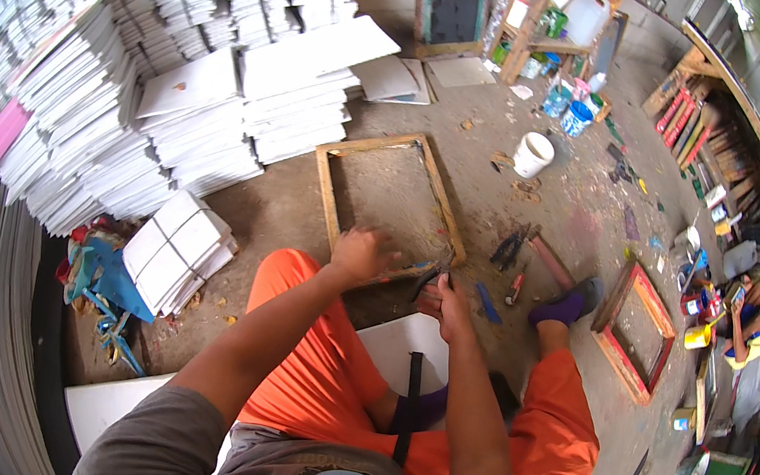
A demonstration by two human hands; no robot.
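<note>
A bare wooden frame point(445, 198) lies on the floor in front of me, its lower edge close to my knees. My left hand point(362, 255) is at the frame's lower left corner. Its fingers are smeared by motion, so what they do is unclear. My right hand point(448, 308) is closed round a dark-handled tool point(425, 283) that looks like pliers. The tool's upper end meets the frame's lower right corner, and its tip is too small to make out. A dark strip point(412, 392) lies across a white board point(388, 343) between my legs.
Pliers point(508, 248) and a red-handled tool point(515, 289) lie right of the frame. Beyond my shod foot point(578, 304) lies a red-painted frame point(661, 357). A white bucket point(533, 154) stands farther back. Paper stacks point(292, 104) fill the left. Another person point(755, 332) sits far right.
</note>
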